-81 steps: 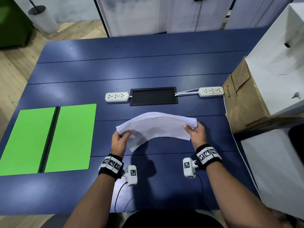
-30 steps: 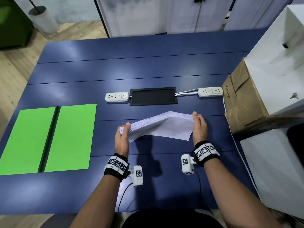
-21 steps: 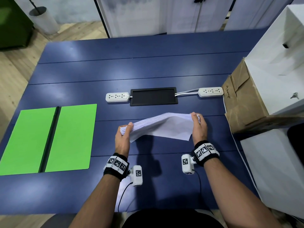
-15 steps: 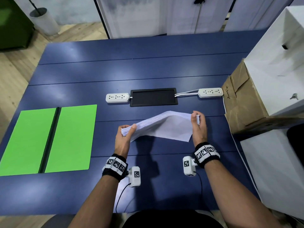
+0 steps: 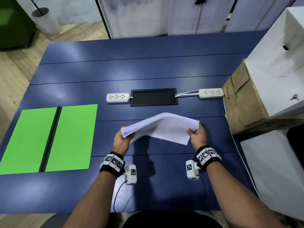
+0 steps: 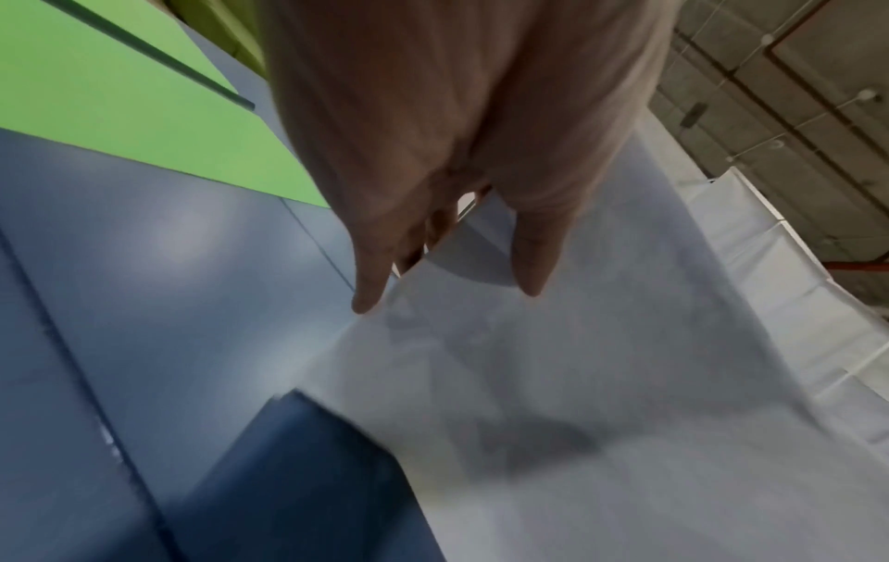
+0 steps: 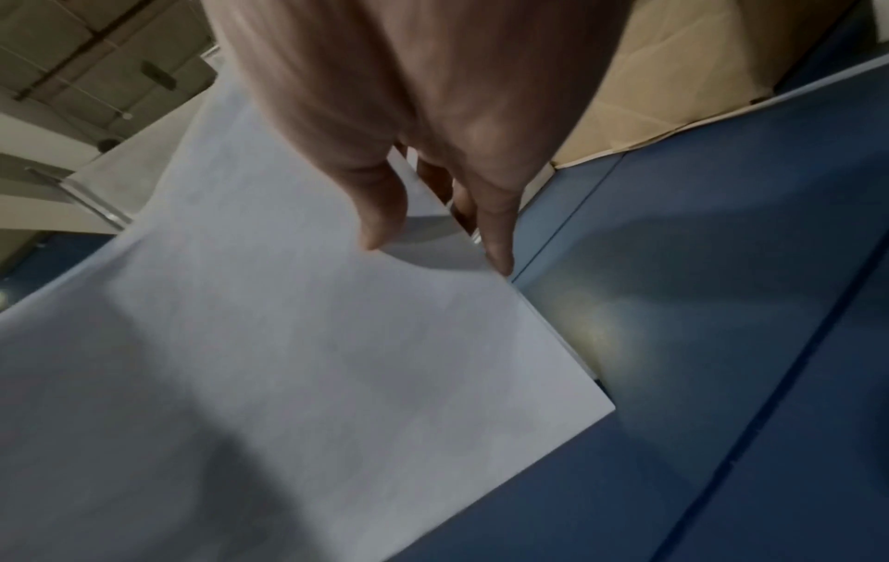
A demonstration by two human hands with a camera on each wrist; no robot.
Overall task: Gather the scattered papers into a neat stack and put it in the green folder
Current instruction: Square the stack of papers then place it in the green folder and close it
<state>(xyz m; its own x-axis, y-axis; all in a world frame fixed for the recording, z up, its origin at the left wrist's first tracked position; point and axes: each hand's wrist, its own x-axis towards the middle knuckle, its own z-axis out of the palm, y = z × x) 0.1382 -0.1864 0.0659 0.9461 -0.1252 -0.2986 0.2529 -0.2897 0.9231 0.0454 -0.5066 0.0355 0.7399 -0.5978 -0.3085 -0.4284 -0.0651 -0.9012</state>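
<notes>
A stack of white papers [image 5: 162, 126] hangs above the blue table [image 5: 148, 71], arched upward in its middle. My left hand [image 5: 122, 139] grips its left end, where the sheet edges fan slightly. My right hand [image 5: 196, 134] grips its right end, thumb on top. In the left wrist view the left hand [image 6: 447, 296] holds the paper stack [image 6: 553, 380] between thumb and fingers. In the right wrist view the right hand [image 7: 433, 254] pinches the paper stack [image 7: 269, 342] near its edge. The green folder [image 5: 49, 139] lies open and flat at the table's left, a dark spine down its middle.
A black panel [image 5: 153, 97] sits mid-table between two white power strips [image 5: 117, 97] [image 5: 211, 93]. A brown cardboard box [image 5: 243, 102] and a white cabinet [image 5: 279, 55] stand at the right edge. Bare tabletop lies between the papers and the folder.
The stack has turned from tilted on edge to flatter, with a higher arch. My right thumb has come over onto the top sheet. Both hands stay roughly in place.
</notes>
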